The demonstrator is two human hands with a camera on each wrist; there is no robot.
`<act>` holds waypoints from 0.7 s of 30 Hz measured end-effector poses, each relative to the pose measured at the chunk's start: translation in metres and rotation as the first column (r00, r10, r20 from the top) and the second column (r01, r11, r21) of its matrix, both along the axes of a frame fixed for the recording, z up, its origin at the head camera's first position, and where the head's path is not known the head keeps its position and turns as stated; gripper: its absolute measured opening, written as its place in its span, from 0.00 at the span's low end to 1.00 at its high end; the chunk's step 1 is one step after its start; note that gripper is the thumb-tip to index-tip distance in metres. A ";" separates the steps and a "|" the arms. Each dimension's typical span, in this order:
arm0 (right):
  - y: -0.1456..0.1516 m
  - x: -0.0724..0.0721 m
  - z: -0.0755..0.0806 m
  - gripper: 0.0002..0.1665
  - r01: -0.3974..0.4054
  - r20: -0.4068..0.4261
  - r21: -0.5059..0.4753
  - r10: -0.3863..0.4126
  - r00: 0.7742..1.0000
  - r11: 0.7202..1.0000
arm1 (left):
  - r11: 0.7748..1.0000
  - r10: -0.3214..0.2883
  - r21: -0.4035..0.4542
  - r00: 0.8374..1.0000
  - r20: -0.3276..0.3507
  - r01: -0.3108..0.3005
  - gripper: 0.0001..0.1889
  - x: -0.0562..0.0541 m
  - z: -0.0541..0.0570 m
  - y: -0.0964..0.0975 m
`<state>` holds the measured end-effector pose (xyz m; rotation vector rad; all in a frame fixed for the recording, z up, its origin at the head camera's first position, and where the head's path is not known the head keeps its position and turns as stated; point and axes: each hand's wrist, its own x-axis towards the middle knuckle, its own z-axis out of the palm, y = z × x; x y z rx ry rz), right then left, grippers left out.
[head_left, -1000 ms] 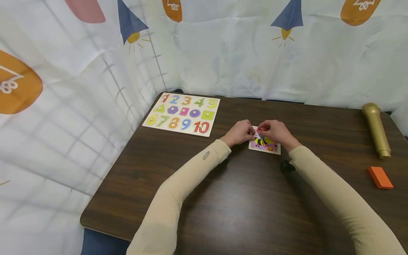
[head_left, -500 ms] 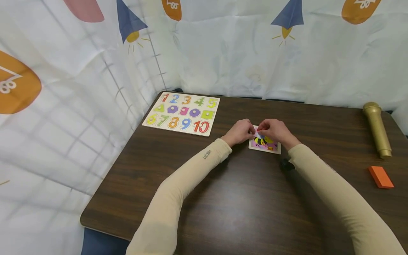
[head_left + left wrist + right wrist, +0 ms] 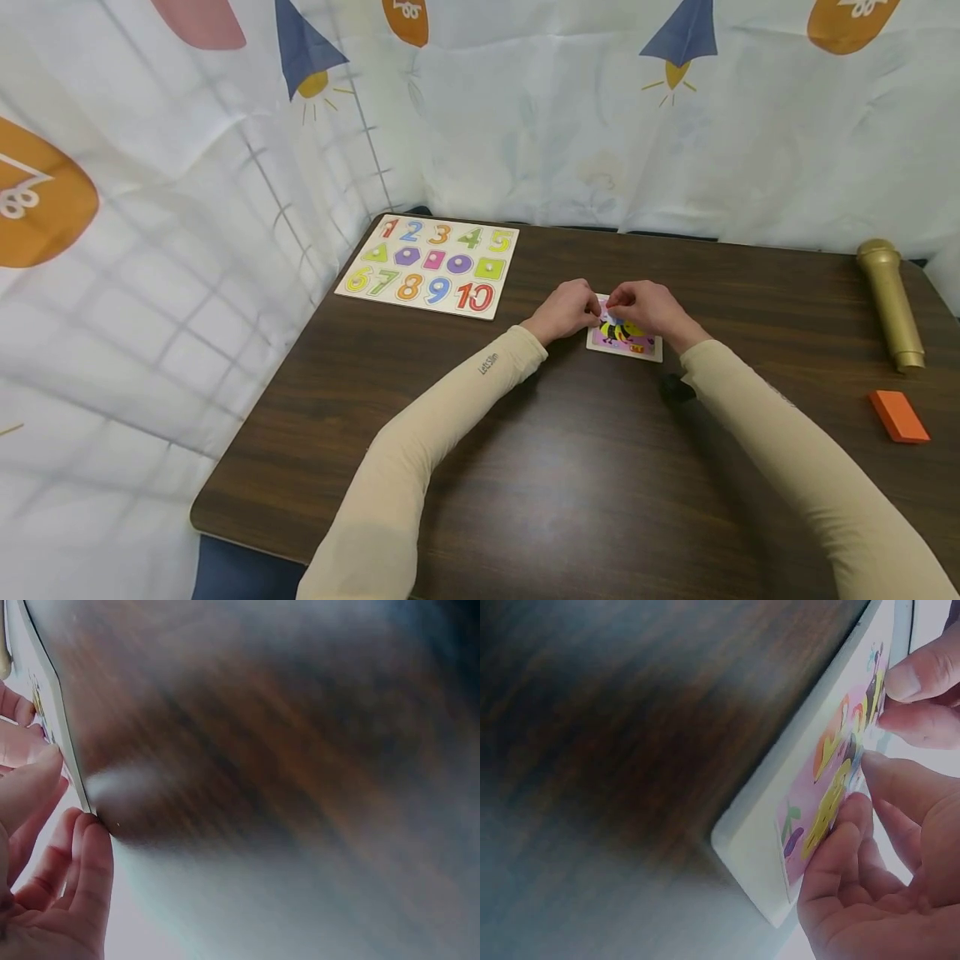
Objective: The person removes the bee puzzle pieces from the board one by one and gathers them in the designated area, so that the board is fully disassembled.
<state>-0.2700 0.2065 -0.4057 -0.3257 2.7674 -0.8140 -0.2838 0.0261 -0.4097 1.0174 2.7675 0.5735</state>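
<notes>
A small square bee puzzle [image 3: 625, 337], with a pink picture in a pale frame, lies flat on the dark wooden table. My left hand [image 3: 562, 312] holds it at its left side, thumb and finger bent together at the picture's edge. From the right, my right hand [image 3: 651, 312] reaches over the upper part, thumb and forefinger pinching at a puzzle piece mostly hidden by the fingers. The right wrist view shows the thumb tip [image 3: 877, 766] right at the bee picture [image 3: 829, 806], other fingers curled beside the frame. Both hands' fingertips almost meet over the puzzle.
A number-and-shape peg board [image 3: 431, 265] lies at the table's back left. Far right stand out a gold microphone-shaped object [image 3: 892, 304] and an orange block [image 3: 899, 416]. A printed white curtain [image 3: 525, 125] hangs behind and left of the table [image 3: 570, 483].
Both hands stay nearly in place over the bee puzzle. The red bit that showed by my right fingertips is now barely visible. The view has shifted slightly.
</notes>
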 end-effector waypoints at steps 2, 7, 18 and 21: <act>0.000 -0.001 0.000 0.15 -0.023 -0.004 0.006 0.023 1.000 1.000 | 1.000 0.006 -0.003 1.000 -0.005 -0.006 0.07 0.000 0.000 0.000; -0.001 -0.004 0.001 0.21 -0.096 -0.011 0.035 0.097 0.995 0.995 | 1.000 0.007 -0.005 1.000 -0.014 -0.007 0.07 0.001 0.001 0.000; -0.001 -0.008 0.003 0.17 -0.183 -0.062 0.082 0.188 0.980 0.980 | 1.000 0.007 0.008 1.000 -0.009 -0.006 0.07 0.002 0.001 0.000; -0.001 -0.008 0.004 0.16 -0.201 -0.060 0.086 0.206 0.977 0.976 | 1.000 0.005 0.005 1.000 -0.011 -0.005 0.07 0.002 0.001 0.000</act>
